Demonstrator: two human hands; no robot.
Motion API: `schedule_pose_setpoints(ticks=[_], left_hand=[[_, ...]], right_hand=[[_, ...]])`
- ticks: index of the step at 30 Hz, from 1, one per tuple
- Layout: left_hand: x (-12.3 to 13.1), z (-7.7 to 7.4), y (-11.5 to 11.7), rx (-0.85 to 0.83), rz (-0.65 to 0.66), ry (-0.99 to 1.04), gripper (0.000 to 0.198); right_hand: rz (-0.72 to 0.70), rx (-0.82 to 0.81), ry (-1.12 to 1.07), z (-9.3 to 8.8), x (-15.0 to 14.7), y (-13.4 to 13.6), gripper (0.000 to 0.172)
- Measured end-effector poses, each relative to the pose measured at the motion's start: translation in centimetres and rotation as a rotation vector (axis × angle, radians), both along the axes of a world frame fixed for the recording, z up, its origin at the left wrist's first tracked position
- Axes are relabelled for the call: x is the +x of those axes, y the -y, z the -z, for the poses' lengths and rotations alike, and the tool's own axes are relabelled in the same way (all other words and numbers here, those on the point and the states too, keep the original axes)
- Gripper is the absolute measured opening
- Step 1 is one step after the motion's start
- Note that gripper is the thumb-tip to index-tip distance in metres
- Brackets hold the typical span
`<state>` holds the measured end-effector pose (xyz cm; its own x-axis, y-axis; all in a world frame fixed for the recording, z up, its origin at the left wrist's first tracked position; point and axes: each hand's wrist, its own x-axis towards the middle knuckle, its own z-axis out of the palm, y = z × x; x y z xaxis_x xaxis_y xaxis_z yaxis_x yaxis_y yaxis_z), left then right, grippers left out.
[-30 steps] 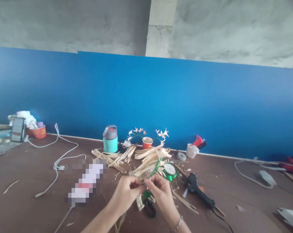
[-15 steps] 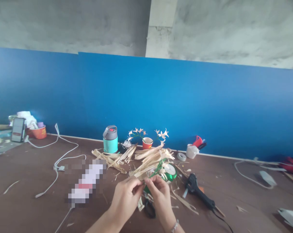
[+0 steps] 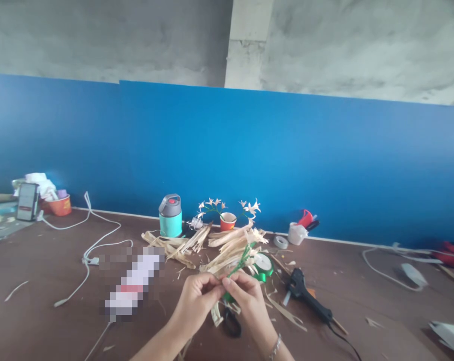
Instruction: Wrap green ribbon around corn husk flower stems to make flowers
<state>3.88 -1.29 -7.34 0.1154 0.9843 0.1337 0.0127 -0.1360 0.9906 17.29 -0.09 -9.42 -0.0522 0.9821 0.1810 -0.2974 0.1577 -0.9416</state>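
Note:
My left hand (image 3: 197, 300) and my right hand (image 3: 248, 297) meet above the table, thumbs and fingertips pinched on the lower end of an artificial flower stem (image 3: 242, 261). Green wrapping covers the stem, which slants up to the right and bears pale cream blossoms (image 3: 257, 236). My fingers hide its very end. Just behind the blossoms lies a spool of green ribbon (image 3: 263, 264). Below my hands, black scissor handles (image 3: 232, 323) show on the table, partly hidden. Dried pale husk strips (image 3: 227, 250) lie beyond my fingertips.
A black glue gun (image 3: 305, 296) lies to the right. Farther back stand a teal flask (image 3: 170, 218), a red cup (image 3: 227, 222) with flower sprays, a tape roll (image 3: 281, 242) and a white container (image 3: 296, 233). A white cable (image 3: 95, 245) runs across the left side.
My fingertips have shifted slightly on the stem and the two hands stay together. The flower stem has tilted a little. Nothing else on the table has visibly moved.

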Motion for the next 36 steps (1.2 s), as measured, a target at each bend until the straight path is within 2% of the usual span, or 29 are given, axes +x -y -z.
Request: schedule_pose_setpoints(ticks=[7,15,19,22,26,36], left_hand=[[0.1,-0.5,0.2,-0.019,-0.025,-0.004,0.029],[-0.1,0.1,-0.2,-0.014,0.003,0.038,0.026],[-0.3,0.3,-0.4,-0.026,-0.047,0.064,0.023],[-0.4,0.2,-0.4,-0.055,-0.091,0.077,0.023],[-0.3,-0.1,-0.3,-0.102,-0.079,0.103,0.023],[0.1,0.6,-0.4,-0.049,-0.064,-0.020,0.026]], right_hand=[[0.028,-0.038,-0.088,0.1,-0.3,0.2,0.018],[0.010,0.047,0.041,0.7,0.0,0.1,0.014],[0.034,0.007,0.115,0.9,0.2,0.2,0.025],[0.018,-0.011,0.163,0.8,0.3,0.1,0.028],[-0.019,-0.019,0.114,0.4,0.3,0.1,0.026],[-0.006,-0.007,0.005,1.0,-0.3,-0.2,0.023]])
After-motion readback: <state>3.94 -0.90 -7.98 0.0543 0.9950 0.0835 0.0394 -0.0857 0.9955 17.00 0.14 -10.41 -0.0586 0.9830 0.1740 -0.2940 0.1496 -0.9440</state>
